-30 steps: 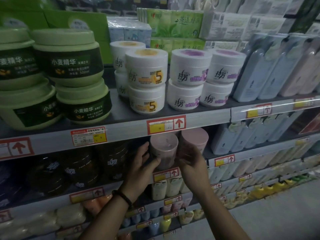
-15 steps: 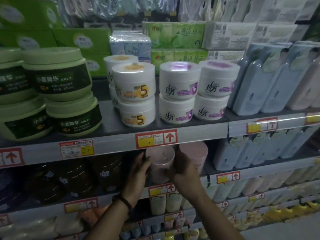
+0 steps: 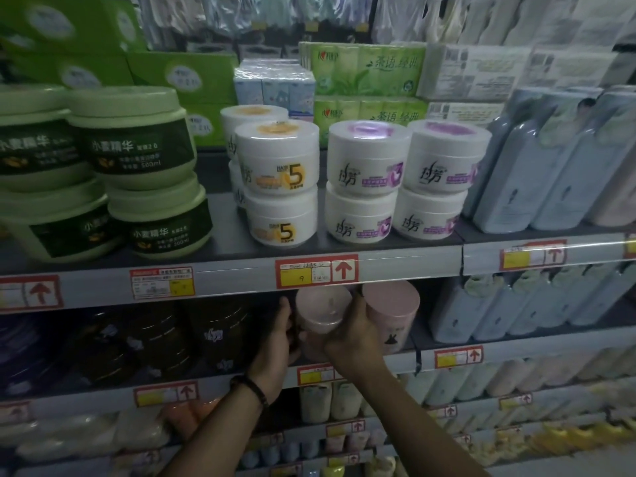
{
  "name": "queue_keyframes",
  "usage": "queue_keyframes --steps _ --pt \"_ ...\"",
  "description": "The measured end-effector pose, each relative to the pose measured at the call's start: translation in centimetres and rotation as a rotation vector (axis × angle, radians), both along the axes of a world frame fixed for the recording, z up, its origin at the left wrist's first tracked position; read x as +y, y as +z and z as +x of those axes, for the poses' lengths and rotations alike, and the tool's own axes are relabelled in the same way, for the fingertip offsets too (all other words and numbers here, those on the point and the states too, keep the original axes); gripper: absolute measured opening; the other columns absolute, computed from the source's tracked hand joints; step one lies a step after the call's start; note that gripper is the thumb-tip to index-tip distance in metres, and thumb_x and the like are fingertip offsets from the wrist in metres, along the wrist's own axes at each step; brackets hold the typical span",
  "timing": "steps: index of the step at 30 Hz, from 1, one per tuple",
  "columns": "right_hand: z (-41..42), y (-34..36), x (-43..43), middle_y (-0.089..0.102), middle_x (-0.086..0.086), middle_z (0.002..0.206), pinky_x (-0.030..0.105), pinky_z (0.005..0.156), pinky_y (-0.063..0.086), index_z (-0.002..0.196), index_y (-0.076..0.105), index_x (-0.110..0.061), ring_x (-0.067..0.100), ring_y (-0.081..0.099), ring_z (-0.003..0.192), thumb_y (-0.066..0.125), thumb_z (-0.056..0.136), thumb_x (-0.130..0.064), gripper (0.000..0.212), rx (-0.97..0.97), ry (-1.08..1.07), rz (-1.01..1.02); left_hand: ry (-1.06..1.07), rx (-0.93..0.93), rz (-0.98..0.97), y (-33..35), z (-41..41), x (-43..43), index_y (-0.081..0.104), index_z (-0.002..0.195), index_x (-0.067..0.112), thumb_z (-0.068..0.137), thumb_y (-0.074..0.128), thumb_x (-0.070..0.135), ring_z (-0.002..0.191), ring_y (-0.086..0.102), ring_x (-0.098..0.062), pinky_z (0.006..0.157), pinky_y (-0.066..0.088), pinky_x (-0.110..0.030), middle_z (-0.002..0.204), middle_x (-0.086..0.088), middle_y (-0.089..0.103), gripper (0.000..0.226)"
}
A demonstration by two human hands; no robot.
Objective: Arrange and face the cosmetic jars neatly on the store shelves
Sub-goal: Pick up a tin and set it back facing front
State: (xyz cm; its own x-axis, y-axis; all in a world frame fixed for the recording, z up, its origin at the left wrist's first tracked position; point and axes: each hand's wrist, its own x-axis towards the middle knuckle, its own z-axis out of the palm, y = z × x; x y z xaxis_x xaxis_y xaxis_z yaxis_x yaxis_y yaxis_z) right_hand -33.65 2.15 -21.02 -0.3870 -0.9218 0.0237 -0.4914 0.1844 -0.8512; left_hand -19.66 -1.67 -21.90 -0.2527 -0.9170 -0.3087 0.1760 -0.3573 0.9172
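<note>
A tall pink jar [image 3: 321,313] stands on the second shelf, just under the grey shelf rail [image 3: 223,273]. My left hand [image 3: 277,342] grips its left side and my right hand [image 3: 354,333] wraps its right side and front. A second pink jar [image 3: 394,315] stands directly to its right, touching my right hand. On the shelf above, white jars with orange labels [image 3: 278,185] and white jars with purple labels [image 3: 366,180] sit stacked two high. Green-lidded jars [image 3: 137,166] are stacked at the left.
Dark brown jars [image 3: 213,335] fill the second shelf left of my hands. Pale blue bottles [image 3: 537,173] line the right of both shelves. Tissue packs [image 3: 364,70] sit behind the white jars. Lower shelves hold small bottles [image 3: 316,402]. The floor shows at bottom right.
Both hands have pushed the pink jar further back and up under the shelf rail, closing more tightly around it. The view has tilted upward.
</note>
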Motion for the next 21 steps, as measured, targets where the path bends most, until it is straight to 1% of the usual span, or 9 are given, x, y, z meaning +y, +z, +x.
queue_keyframes --steps 1,3,5,7,9,11,15,18,21 --pt "0.2 0.1 -0.2 0.063 0.0 0.145 -0.001 0.071 0.043 0.15 0.034 -0.019 0.026 0.064 0.13 0.1 0.07 -0.04 0.106 -0.005 -0.012 0.0 0.004 0.021 0.02 0.1 -0.1 0.0 0.061 0.14 0.034 0.08 0.044 0.081 0.124 0.061 -0.014 0.085 0.051 -0.033 0.138 0.008 0.066 0.077" --pt "0.5 0.3 -0.5 0.063 0.001 0.147 0.016 0.086 0.049 0.148 0.033 -0.02 0.027 0.064 0.132 0.101 0.067 -0.044 0.108 -0.024 -0.032 0.002 0.005 0.071 0.057 0.3 -0.2 0.1 0.061 0.14 0.033 0.079 0.046 0.08 0.124 0.059 -0.015 0.085 0.051 -0.035 0.137 0.006 0.066 0.079" --pt "0.9 0.5 -0.7 0.063 0.001 0.146 0.026 0.09 0.052 0.145 0.032 -0.021 0.027 0.064 0.133 0.102 0.065 -0.045 0.109 -0.054 -0.048 0.003 0.007 0.101 0.064 0.2 -0.1 0.1 0.061 0.142 0.033 0.079 0.046 0.08 0.127 0.058 -0.016 0.088 0.052 -0.038 0.139 0.005 0.066 0.08" --pt "1.2 0.7 -0.8 0.063 0.002 0.145 0.031 0.095 0.055 0.141 0.031 -0.024 0.028 0.064 0.133 0.102 0.064 -0.046 0.107 -0.075 -0.063 0.004 0.013 0.117 0.059 0.1 -0.1 0.2 0.062 0.141 0.034 0.081 0.045 0.08 0.129 0.057 -0.016 0.096 0.052 -0.041 0.14 0.005 0.066 0.078" --pt "1.3 1.0 -0.9 0.063 0.004 0.144 0.037 0.099 0.058 0.13 0.029 -0.029 0.03 0.065 0.132 0.102 0.063 -0.048 0.101 -0.081 -0.081 0.003 0.011 0.128 0.057 0.1 -0.2 0.3 0.063 0.138 0.035 0.082 0.045 0.079 0.129 0.057 -0.015 0.104 0.049 -0.045 0.138 0.006 0.066 0.074" --pt "1.4 1.2 -0.9 0.064 0.006 0.142 0.042 0.099 0.059 0.123 0.025 -0.032 0.031 0.066 0.13 0.101 0.063 -0.05 0.099 -0.072 -0.091 -0.001 -0.01 0.133 0.053 0.4 -0.1 0.5 0.065 0.132 0.037 0.082 0.044 0.078 0.127 0.058 -0.014 0.108 0.047 -0.047 0.134 0.008 0.067 0.068" --pt "1.6 1.4 -0.7 0.064 0.008 0.14 0.044 0.097 0.06 0.122 0.026 -0.03 0.034 0.067 0.128 0.099 0.066 -0.05 0.095 -0.078 -0.088 0.008 -0.041 0.154 0.064 0.6 0.3 0.7 0.064 0.131 0.037 0.083 0.044 0.076 0.129 0.057 -0.015 0.114 0.043 -0.05 0.136 0.007 0.066 0.065" --pt "1.6 1.7 -0.6 0.063 0.011 0.142 0.043 0.097 0.059 0.13 0.032 -0.024 0.036 0.066 0.129 0.099 0.067 -0.049 0.096 -0.083 -0.101 0.013 -0.055 0.144 0.052 0.7 0.4 0.7 0.065 0.13 0.038 0.085 0.044 0.075 0.13 0.057 -0.014 0.111 0.045 -0.048 0.136 0.009 0.067 0.062" --pt "1.4 1.8 -0.3 0.064 0.009 0.143 0.037 0.091 0.057 0.134 0.034 -0.022 0.035 0.066 0.128 0.099 0.068 -0.05 0.097 -0.104 -0.105 -0.012 -0.079 0.096 0.019 0.8 0.5 0.8 0.064 0.127 0.042 0.085 0.043 0.076 0.127 0.058 -0.01 0.106 0.046 -0.043 0.135 0.013 0.066 0.058"
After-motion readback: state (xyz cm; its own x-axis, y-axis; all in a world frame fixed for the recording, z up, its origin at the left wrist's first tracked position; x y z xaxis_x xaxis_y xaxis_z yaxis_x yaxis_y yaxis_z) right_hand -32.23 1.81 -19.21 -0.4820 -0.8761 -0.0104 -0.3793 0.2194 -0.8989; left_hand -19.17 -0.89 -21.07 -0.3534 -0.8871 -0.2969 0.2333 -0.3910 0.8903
